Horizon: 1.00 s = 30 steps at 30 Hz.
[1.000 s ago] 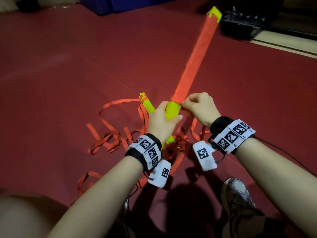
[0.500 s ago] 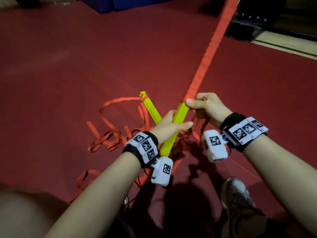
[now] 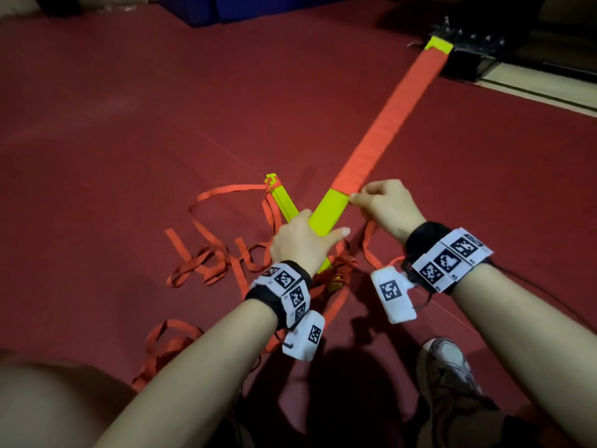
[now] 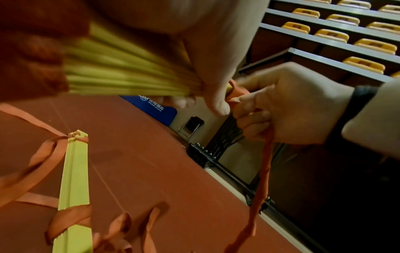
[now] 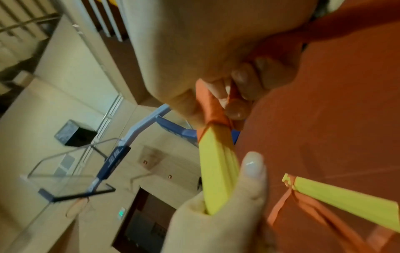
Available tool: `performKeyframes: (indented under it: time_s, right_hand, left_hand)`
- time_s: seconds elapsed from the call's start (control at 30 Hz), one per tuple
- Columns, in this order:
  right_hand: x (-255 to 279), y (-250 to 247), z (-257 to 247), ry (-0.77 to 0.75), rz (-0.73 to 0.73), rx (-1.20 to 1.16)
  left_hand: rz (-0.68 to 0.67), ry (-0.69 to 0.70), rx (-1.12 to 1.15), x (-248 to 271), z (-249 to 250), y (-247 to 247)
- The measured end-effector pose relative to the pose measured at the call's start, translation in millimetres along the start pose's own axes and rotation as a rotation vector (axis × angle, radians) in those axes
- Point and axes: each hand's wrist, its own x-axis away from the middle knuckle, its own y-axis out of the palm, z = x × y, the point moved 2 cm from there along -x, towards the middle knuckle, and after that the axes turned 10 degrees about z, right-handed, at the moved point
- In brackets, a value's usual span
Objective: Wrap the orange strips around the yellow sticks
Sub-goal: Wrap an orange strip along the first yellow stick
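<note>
A long yellow stick (image 3: 329, 211) slants up to the far right, most of its length covered by wound orange strip (image 3: 387, 124), with a bare yellow tip (image 3: 437, 45). My left hand (image 3: 302, 242) grips the bare yellow lower part (image 5: 216, 171). My right hand (image 3: 384, 205) pinches the orange strip (image 4: 236, 95) at the edge of the wrapping; its loose tail (image 4: 263, 171) hangs below the hand. A second yellow stick (image 3: 282, 197) lies on the floor behind my left hand, with strip tied at its end (image 4: 74, 137).
Loose orange strip (image 3: 206, 263) lies in tangled loops on the red floor left of and below my hands. A black rack (image 3: 468, 53) stands at the far right, a blue mat (image 3: 226, 8) at the far top. My shoe (image 3: 449, 376) is at bottom right.
The stick swung up and back down as it was turned. The wrapped part ends at about the same place, and my right hand is again pinching the strip at the wrapping's edge.
</note>
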Motion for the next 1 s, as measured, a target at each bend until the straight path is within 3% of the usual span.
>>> performKeyframes:
  time_s: [0.1, 0.2, 0.37, 0.43, 0.53, 0.67, 0.73, 0.87, 1.0]
  right_hand:
    - [6, 8, 1, 0.067, -0.024, -0.120]
    - [6, 10, 7, 0.019, 0.088, -0.093]
    - [-4, -1, 12, 0.057, 0.102, -0.401]
    - [-7, -9, 13, 0.045, 0.049, -0.468]
    - [-8, -22, 12, -0.012, -0.094, -0.543]
    - [-3, -24, 6, -0.089, -0.272, -0.510]
    - [1, -21, 2, -0.128, -0.291, -0.465]
    - [-6, -20, -2, -0.112, -0.247, -0.341]
    - [-17, -19, 5, -0.092, -0.151, -0.150]
  left_hand:
    - [0.000, 0.009, -0.083, 3, -2, 1]
    - [0.020, 0.092, -0.133, 4, -2, -3]
    - [-0.018, 0.210, -0.058, 2, 11, -4]
    - [-0.157, 0.172, 0.176, -1, 12, 5]
    - [-0.430, -0.023, 0.576, -4, 10, 15]
    - [-0.766, -0.149, 0.845, 5, 8, 10]
    - [-0.847, -0.163, 0.933, 14, 9, 12]
    - [-0.645, -0.273, 0.970, 17, 11, 21]
    - [-0.435, -0.228, 0.788, 10, 7, 23]
